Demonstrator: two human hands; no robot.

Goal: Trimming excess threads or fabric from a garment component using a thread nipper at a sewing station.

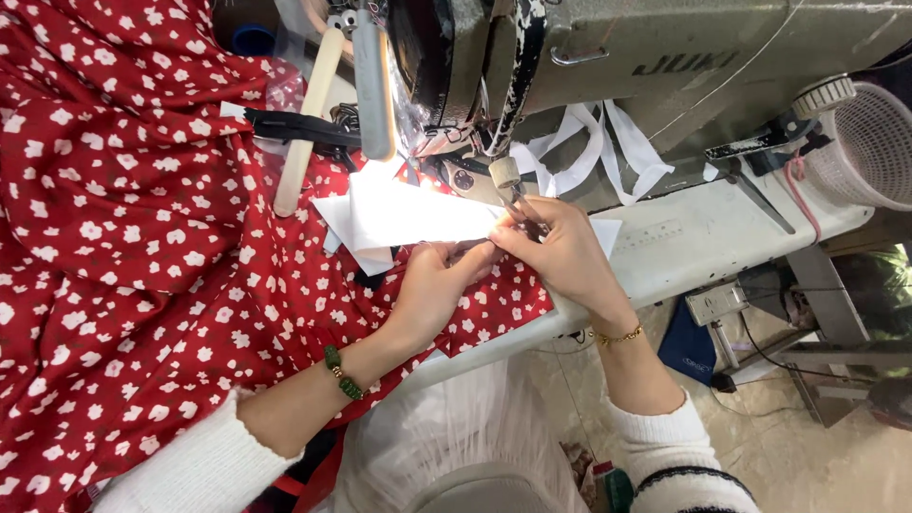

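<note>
Red fabric with small white flowers (pixel 142 237) covers the left of the sewing table and runs under the grey-green sewing machine (pixel 608 66). A white fabric piece (pixel 399 214) lies on it by the needle area. My left hand (pixel 437 285), with a green bead bracelet, pinches the edge of the white piece and the red fabric. My right hand (pixel 560 252), with a gold bracelet, holds a small metal tool, apparently tweezers or snips (pixel 518 204), at the white piece just below the presser foot.
White ribbon strips (pixel 608 152) hang behind the machine. Black scissors (pixel 294 126) and a cream stick (pixel 309 123) lie on the fabric at the back. A white mesh basket (pixel 869 142) stands at the right. The white table edge (pixel 684 256) drops to a tiled floor.
</note>
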